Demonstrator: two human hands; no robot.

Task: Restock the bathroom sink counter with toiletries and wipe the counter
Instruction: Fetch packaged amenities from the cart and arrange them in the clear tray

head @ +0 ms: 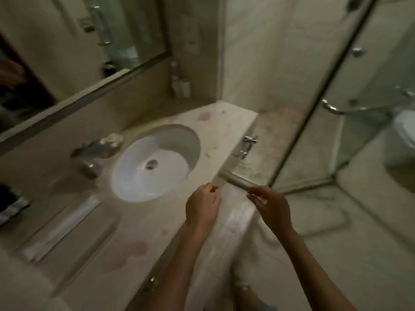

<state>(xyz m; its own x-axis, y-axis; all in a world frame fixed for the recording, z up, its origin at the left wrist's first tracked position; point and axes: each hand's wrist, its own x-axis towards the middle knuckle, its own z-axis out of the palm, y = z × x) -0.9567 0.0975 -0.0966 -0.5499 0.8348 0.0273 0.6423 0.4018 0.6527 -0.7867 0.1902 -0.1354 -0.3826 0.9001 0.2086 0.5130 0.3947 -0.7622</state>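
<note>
Hands meet over the front edge of the counter (220,140), each pinching one end of a slim packet (235,182). The left hand (202,207) has its fingers curled round the near end, and the right hand (271,209) nips the other end between thumb and fingertips, so the packet spans the gap between them. It is long, narrow and pale with a faint greenish tint. Blur hides any print on it and whatever is inside. It is held in the air just above the counter's lip and does not rest on the stone.

Just beyond the left-hand grip lies the white oval sink basin (157,162), its dark drain near the middle. The chrome faucet (96,149) is farther off on the same side. Well to the left of the grip, a second long wrapped packet (60,227) lies on a shallow tray (85,250). Pinkish stains (134,250) mark the counter between that tray and the forearms. Far beyond the grip, small bottles (182,86) stand in the back corner. To the right of the right hand rises the glass shower door (325,131).
</note>
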